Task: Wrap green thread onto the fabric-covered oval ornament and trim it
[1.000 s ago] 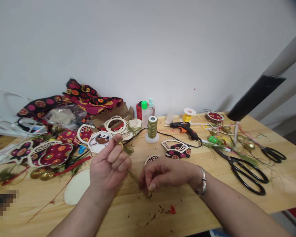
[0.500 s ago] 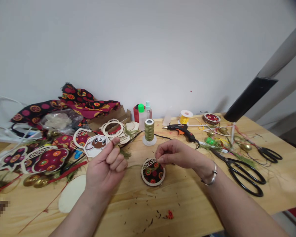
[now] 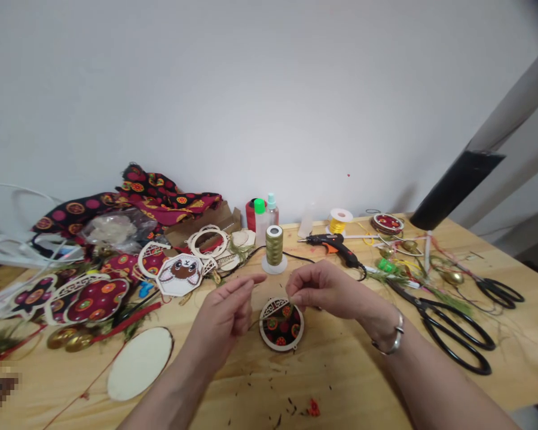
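Observation:
A round wooden ornament (image 3: 281,325) with black, red-dotted fabric lies on the wooden table (image 3: 349,370) between my hands. My right hand (image 3: 329,291) is closed in a pinch at the ornament's top edge; what the fingertips hold is too small to make out. My left hand (image 3: 226,310) hovers just left of the ornament with its fingers stretched out and nothing in them. A silver bracelet (image 3: 392,340) circles my right wrist.
An olive thread spool (image 3: 274,246) stands behind the hands, beside a glue gun (image 3: 334,243). Large black scissors (image 3: 448,325) and a second pair (image 3: 497,289) lie right. An oval wooden blank (image 3: 138,362), a sheep-face octagon (image 3: 180,273), fabric-covered ornaments (image 3: 94,295) and patterned cloth (image 3: 152,194) crowd the left.
My left hand has let go of the green tassel, lowered and opened toward the ornament. My right hand rose from the table to pinch at the ornament's top.

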The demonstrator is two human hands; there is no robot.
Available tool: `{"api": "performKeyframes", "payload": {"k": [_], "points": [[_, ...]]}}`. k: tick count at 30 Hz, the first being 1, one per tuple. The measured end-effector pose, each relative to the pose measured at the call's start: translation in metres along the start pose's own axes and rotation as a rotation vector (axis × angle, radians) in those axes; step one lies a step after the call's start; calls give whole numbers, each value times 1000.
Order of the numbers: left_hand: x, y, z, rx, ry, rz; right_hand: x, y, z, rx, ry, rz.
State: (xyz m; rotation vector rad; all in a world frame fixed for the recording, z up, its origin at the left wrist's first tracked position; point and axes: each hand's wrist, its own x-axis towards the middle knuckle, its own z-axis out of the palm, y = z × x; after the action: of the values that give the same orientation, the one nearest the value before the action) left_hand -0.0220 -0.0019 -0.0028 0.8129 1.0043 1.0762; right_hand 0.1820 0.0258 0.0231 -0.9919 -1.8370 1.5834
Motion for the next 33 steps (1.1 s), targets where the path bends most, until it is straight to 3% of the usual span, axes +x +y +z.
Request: {"api": "performKeyframes", "payload": {"k": [5,14,17,33], "points": [[-4,-3,7,295,23,24,-1,4,1,-136,-23,-59],[-5,2,13,469,28,146,-3,-1,5,-300,11,-93],[-5,0,12,527,24,124,-3,-1,6,-390,38,-141],[-8,-3,17,327,-229,-96,0,3,12,-508,110,-249]]}}
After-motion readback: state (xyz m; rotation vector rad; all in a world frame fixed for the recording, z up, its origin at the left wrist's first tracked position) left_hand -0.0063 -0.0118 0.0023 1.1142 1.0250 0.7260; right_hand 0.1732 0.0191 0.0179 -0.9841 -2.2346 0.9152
